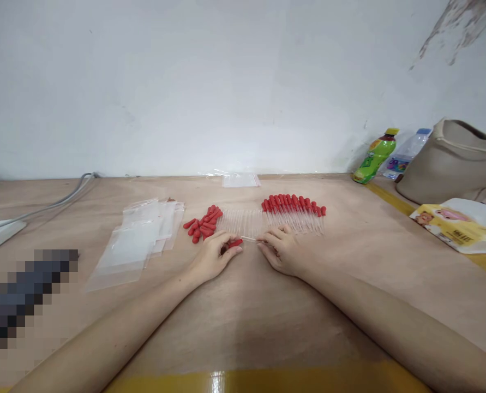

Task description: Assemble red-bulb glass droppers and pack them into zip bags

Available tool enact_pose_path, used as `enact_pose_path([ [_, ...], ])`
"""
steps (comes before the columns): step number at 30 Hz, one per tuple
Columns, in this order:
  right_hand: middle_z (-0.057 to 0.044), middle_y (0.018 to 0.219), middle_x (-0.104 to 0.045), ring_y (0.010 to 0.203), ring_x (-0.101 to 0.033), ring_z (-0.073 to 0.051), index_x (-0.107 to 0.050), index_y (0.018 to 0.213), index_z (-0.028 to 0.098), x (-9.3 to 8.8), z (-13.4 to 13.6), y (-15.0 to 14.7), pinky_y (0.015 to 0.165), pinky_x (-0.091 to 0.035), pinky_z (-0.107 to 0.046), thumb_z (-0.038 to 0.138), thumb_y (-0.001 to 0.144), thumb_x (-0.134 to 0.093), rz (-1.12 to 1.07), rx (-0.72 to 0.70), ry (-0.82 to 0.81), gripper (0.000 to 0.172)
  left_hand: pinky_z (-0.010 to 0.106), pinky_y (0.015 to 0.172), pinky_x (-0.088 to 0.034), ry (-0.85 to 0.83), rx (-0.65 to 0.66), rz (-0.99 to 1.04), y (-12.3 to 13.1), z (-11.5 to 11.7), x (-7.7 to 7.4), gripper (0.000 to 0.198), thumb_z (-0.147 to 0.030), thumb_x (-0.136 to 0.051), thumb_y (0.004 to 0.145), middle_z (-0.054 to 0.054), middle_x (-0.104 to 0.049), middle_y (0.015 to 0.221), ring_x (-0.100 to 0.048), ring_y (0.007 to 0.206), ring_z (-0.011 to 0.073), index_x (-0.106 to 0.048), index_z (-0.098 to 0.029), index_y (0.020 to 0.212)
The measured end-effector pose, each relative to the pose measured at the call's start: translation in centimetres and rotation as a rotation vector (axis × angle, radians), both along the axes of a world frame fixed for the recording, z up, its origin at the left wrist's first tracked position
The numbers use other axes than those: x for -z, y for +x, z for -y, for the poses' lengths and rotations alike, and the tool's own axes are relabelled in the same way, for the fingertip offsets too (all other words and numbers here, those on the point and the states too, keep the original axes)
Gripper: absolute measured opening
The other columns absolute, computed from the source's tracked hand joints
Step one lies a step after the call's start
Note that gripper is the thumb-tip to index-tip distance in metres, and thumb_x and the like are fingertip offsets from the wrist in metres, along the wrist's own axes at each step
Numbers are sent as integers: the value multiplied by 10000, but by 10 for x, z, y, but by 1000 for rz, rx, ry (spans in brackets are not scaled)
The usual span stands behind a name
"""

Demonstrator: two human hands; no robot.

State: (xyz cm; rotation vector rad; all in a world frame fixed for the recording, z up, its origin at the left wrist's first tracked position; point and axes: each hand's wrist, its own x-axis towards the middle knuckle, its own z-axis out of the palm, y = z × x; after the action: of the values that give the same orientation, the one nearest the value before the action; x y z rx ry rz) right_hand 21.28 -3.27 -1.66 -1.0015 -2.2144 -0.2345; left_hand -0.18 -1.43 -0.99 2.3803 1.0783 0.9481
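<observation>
My left hand (215,255) rests on the wooden table (243,316), its fingers pinched around a red rubber bulb (235,243). My right hand (279,249) pinches the other end of a thin clear glass tube (250,238) that joins the bulb between the two hands. Just behind my left hand lies a pile of loose red bulbs (203,223). A row of bare glass tubes (241,222) lies behind both hands. To its right lies a row of droppers with red bulbs fitted (295,210).
A stack of clear plastic bags (138,240) lies to the left. A grey cable (58,203) runs at far left. At back right stand a green bottle (376,156), a clear bottle (406,153), a beige bag (455,162) and a yellow packet (459,225).
</observation>
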Motion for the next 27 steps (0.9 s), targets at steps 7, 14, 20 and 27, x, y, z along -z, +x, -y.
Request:
enact_pose_path([
  [7, -43, 819, -615, 745, -536, -143, -576, 913, 183, 2, -1, 1, 721, -360, -313, 229, 868, -416, -6, -37, -41, 173, 251, 596, -433, -12, 5, 42, -1, -2, -1, 163, -302, -524, 817, 33, -569, 798, -534, 684, 133, -591, -164, 870],
  [14, -34, 819, -612, 738, -525, -134, -603, 923, 194, -9, 5, 0, 713, -366, -295, 222, 864, -434, -15, -79, -130, 180, 267, 628, -429, 22, 48, 73, -4, -2, -1, 161, -294, -501, 836, 40, -587, 786, -536, 696, 144, -597, -165, 857],
  [20, -17, 776, -601, 684, -508, -120, -632, 914, 211, -12, 3, 4, 689, -335, -291, 215, 861, -461, -4, -127, -272, 180, 248, 665, -432, -7, 178, 21, -4, 1, -5, 153, -258, -470, 857, 34, -581, 806, -550, 728, 132, -592, -168, 837],
  [27, 1, 793, -616, 621, -465, -100, -649, 883, 234, -10, -4, 10, 677, -287, -295, 227, 849, -489, 102, -125, -170, 164, 251, 662, -435, -11, 240, -42, -3, 4, -9, 159, -279, -514, 834, 38, -603, 790, -557, 735, 140, -630, -171, 822],
])
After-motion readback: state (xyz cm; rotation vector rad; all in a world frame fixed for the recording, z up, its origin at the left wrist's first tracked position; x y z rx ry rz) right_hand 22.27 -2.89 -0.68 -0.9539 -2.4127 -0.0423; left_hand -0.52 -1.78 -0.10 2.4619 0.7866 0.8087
